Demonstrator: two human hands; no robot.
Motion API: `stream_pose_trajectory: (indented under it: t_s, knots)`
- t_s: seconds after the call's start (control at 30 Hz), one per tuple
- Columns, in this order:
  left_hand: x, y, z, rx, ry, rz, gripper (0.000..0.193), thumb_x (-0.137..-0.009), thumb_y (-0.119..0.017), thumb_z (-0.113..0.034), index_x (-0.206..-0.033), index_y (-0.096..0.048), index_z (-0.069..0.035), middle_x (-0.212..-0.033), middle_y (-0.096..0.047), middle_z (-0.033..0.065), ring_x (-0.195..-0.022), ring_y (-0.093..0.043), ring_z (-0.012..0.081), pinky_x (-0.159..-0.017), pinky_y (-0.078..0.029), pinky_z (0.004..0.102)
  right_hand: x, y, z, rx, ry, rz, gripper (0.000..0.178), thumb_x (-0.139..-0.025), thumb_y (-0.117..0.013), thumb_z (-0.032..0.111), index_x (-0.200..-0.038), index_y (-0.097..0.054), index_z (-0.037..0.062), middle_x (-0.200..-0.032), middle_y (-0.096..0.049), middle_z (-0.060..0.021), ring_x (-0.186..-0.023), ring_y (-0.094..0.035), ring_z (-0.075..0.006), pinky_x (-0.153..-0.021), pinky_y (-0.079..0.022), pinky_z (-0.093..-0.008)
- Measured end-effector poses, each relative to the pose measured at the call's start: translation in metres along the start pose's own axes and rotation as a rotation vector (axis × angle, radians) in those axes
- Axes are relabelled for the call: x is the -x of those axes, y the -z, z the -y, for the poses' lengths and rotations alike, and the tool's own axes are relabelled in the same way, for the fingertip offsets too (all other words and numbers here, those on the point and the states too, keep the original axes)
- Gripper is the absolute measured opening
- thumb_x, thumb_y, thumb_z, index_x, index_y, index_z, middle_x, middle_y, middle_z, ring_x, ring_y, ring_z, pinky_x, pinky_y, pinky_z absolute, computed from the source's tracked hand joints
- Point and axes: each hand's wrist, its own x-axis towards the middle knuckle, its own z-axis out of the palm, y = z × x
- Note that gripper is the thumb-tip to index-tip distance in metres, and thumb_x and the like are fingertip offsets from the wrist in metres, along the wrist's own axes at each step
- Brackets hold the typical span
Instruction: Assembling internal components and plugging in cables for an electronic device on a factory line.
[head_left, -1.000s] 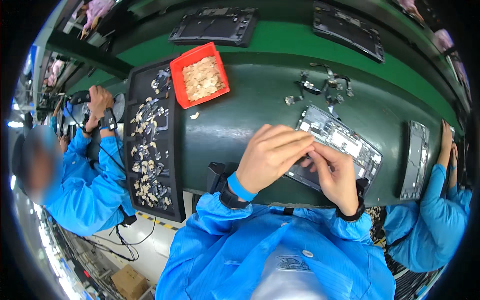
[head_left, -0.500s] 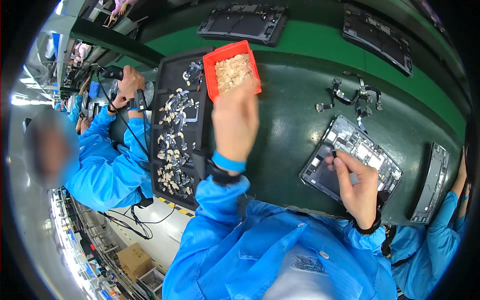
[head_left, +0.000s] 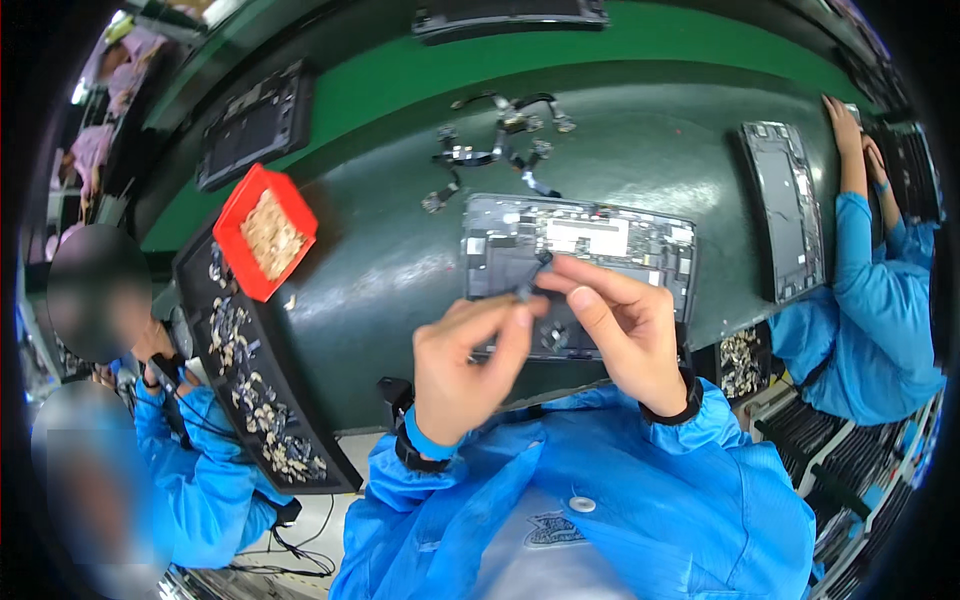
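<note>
Dark flex cable (head_left: 543, 259), above the opened device (head_left: 597, 238), toward ten o'clock of its middle. The right hand (head_left: 635, 330) holds it by the fingertips; the left hand (head_left: 465, 365) blurs, grip I can't tell. A loosened pinch could drop it.

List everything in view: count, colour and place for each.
Workbench: one, dark green, middle
Opened device chassis: at least four, dark grey, centre, right and far side
Flex cables: several, black, beyond the central chassis
Long tray: one, black, left, holding scraps
Bin: one, red, at the tray's far end
Thin pieces: many, beige, inside the bin
Small strip: one, dark, over the central chassis, blurred
Co-workers: several, blue or pink clothing, left and right
Wristband: one, blue, left wrist
Left hand: one, bare, near the strip
Right hand: one, bare, near the strip
</note>
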Motion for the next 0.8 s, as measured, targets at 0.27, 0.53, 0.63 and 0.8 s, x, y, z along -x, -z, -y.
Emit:
stream_pose_trajectory:
  t_s: [0.27,0.53,0.63,0.8]
  knots:
    - [0.0,-0.011,0.009,-0.463,-0.22,-0.123,0.037,-0.086,-0.082,-0.013,-0.12,-0.073,-0.001,-0.11,-0.077,0.0117,-0.107,-0.07,0.0306,-0.092,-0.051,0.0389,0.03,0.063,-0.007,-0.028,0.051,-0.13,0.023,-0.103,-0.063,0.002,-0.122,-0.072,-0.0074,-0.094,-0.076,-0.0099,-0.09,-0.069,-0.0136,-0.085,-0.055,-0.0274]
    - [0.049,0.005,0.015,-0.27,0.379,0.34,0.027,-0.092,-0.078,-0.008,-0.116,-0.072,0.002,-0.095,-0.076,0.0112,-0.073,-0.068,0.0106,-0.065,-0.052,0.0273,0.032,0.116,-0.006,0.332,-0.102,-0.329,0.014,-0.1,-0.069,0.004,-0.109,-0.064,-0.0051,-0.085,-0.074,-0.0073,-0.084,-0.068,-0.0086,-0.079,-0.05,-0.0215]
    - [0.053,0.004,0.0,-0.3,0.336,0.428,0.012,-0.088,-0.082,-0.012,-0.089,-0.076,-0.001,-0.077,-0.074,0.0101,-0.063,-0.068,0.015,-0.062,-0.051,0.0296,0.029,0.119,0.0,0.373,-0.127,-0.34,0.013,-0.098,-0.072,0.004,-0.105,-0.068,-0.0062,-0.085,-0.074,-0.0072,-0.081,-0.07,-0.01,-0.075,-0.051,-0.0219]
    - [-0.004,-0.037,-0.031,-0.504,-0.252,0.375,0.011,-0.079,-0.085,-0.014,-0.087,-0.078,-0.011,-0.078,-0.069,0.0004,-0.073,-0.066,0.0193,-0.068,-0.045,0.0332,0.017,0.134,-0.001,0.477,-0.09,-0.386,0.014,-0.096,-0.073,0.004,-0.104,-0.073,-0.0071,-0.085,-0.076,-0.0089,-0.077,-0.071,-0.0112,-0.07,-0.052,-0.0222]
